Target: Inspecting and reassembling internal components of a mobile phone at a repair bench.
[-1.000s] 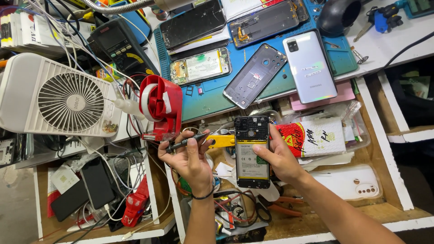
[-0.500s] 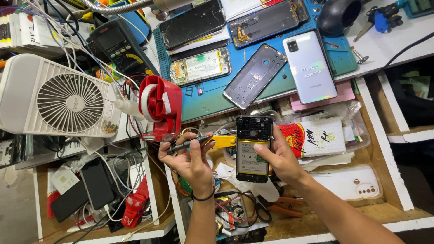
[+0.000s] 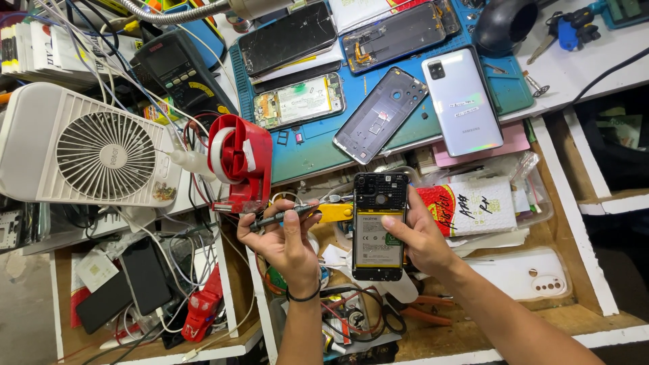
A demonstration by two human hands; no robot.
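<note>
My right hand (image 3: 419, 236) grips an opened black phone (image 3: 378, 226) upright over an open drawer, its back cover off and its battery showing. My left hand (image 3: 287, 243) holds a thin black and yellow screwdriver (image 3: 304, 211) level, its yellow handle touching the phone's left edge. A black band sits on my left wrist. On the blue work mat (image 3: 324, 145) beyond lie a loose grey back cover (image 3: 380, 116) and a white phone (image 3: 463, 101) face down.
A white desk fan (image 3: 94, 149) stands at left, a red tape dispenser (image 3: 240, 162) beside it. More opened phones (image 3: 297, 101) and a multimeter (image 3: 172, 67) lie at the back. The drawers hold cables, pliers (image 3: 419, 312), packets and small tools.
Both hands stay in place; the phone and screwdriver shifted only slightly.
</note>
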